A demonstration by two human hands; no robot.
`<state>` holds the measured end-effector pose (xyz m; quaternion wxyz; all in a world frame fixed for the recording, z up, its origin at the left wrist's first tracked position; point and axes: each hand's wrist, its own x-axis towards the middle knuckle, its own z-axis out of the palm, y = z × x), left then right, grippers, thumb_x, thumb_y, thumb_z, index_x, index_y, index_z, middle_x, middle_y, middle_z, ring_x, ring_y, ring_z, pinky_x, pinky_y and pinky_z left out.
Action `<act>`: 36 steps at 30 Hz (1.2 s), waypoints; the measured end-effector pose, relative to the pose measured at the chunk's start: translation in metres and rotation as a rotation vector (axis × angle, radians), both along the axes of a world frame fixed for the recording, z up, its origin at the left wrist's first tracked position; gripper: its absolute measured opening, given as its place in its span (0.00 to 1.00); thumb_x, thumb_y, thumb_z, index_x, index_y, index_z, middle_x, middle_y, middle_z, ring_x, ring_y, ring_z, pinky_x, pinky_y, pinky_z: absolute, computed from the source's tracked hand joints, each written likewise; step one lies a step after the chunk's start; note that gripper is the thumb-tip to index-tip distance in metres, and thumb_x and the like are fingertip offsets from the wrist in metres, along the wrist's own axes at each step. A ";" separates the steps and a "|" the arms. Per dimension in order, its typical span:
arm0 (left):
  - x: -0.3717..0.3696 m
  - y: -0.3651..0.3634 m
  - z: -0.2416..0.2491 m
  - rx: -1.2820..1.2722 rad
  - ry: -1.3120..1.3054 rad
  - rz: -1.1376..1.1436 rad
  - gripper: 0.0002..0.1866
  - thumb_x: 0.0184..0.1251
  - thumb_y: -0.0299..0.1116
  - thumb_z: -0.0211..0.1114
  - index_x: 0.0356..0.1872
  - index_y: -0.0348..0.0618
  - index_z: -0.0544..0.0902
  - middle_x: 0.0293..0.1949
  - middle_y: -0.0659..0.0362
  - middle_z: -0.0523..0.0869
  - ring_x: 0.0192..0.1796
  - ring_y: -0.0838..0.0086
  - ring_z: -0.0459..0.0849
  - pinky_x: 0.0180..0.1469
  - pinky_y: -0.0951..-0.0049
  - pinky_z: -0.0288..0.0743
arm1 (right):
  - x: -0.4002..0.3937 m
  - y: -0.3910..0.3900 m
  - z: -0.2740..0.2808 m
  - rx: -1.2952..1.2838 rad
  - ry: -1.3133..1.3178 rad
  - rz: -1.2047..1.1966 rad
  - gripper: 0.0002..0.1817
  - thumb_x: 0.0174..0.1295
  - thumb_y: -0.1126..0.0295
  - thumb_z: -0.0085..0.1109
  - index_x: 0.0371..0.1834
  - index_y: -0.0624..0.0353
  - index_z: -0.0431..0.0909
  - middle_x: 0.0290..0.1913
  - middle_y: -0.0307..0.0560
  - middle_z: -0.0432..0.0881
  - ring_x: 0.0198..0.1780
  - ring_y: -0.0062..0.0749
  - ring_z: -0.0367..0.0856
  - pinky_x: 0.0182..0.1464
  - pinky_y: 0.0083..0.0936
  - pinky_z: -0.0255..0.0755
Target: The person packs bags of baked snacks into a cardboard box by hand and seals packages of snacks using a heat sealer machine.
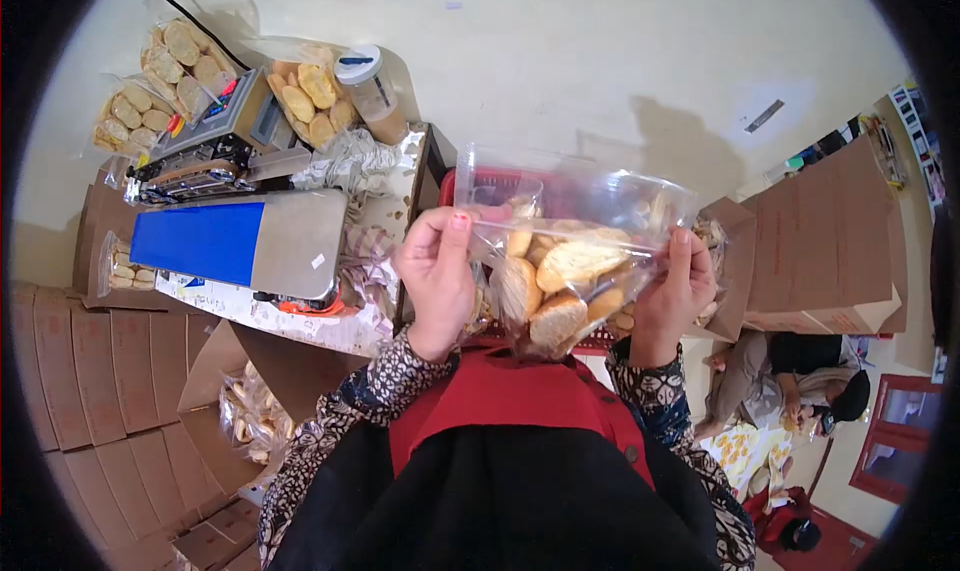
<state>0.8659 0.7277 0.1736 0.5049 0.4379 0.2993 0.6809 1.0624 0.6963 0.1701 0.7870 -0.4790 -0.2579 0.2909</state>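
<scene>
A clear plastic bag (565, 301) of golden-brown bread slices hangs in front of my chest, its upper part transparent and without bread. My left hand (440, 276) pinches the bag's left side near the top, thumb up. On the opposite side, my right hand (680, 289) grips the bag's right edge between thumb and fingers. Both hands are closed on it, and the plastic is stretched between them. Behind and below the bag stands a red plastic basket (450, 187), mostly hidden by the bag and my hands.
To the left, a table (408, 176) carries a machine with a blue and silver plate (240, 243), a lidded jar (370, 91) and filled bread bags (310, 101). Cardboard boxes (820, 241) stand right, others (90, 371) lower left. Two people (790, 371) sit at the lower right.
</scene>
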 end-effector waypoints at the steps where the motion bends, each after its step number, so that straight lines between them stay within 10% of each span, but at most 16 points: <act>1: 0.002 0.000 0.003 0.009 -0.002 0.005 0.08 0.66 0.30 0.49 0.33 0.36 0.73 0.35 0.47 0.81 0.42 0.61 0.80 0.49 0.62 0.71 | 0.002 0.001 0.001 0.009 -0.002 0.005 0.07 0.60 0.72 0.52 0.33 0.65 0.76 0.21 0.36 0.74 0.22 0.14 0.70 0.30 0.14 0.70; 7: 0.008 -0.003 0.012 0.166 0.088 -0.041 0.05 0.62 0.24 0.55 0.37 0.36 0.74 0.38 0.48 0.82 0.42 0.71 0.80 0.45 0.75 0.72 | 0.004 0.002 0.016 0.020 0.066 -0.024 0.07 0.60 0.72 0.51 0.31 0.66 0.75 0.22 0.38 0.74 0.20 0.17 0.70 0.26 0.17 0.71; 24: 0.015 -0.009 0.013 0.263 0.112 -0.159 0.14 0.58 0.19 0.57 0.46 0.32 0.70 0.45 0.46 0.78 0.48 0.69 0.78 0.50 0.74 0.73 | 0.017 0.000 0.010 -0.009 0.068 -0.017 0.07 0.60 0.71 0.52 0.31 0.65 0.75 0.22 0.40 0.76 0.22 0.19 0.73 0.30 0.17 0.72; 30: 0.024 -0.001 -0.007 0.117 0.096 -0.406 0.48 0.38 0.43 0.75 0.60 0.38 0.57 0.61 0.52 0.62 0.63 0.67 0.60 0.63 0.68 0.53 | 0.016 -0.005 0.014 0.085 0.053 -0.012 0.07 0.60 0.71 0.51 0.31 0.65 0.75 0.23 0.40 0.76 0.24 0.20 0.75 0.31 0.17 0.72; 36: 0.024 0.000 -0.019 0.018 0.211 -0.451 0.42 0.38 0.35 0.75 0.57 0.38 0.63 0.56 0.53 0.70 0.59 0.68 0.65 0.61 0.68 0.56 | 0.015 -0.007 0.014 0.130 0.009 0.083 0.06 0.61 0.72 0.49 0.34 0.65 0.74 0.26 0.44 0.78 0.28 0.26 0.78 0.31 0.22 0.75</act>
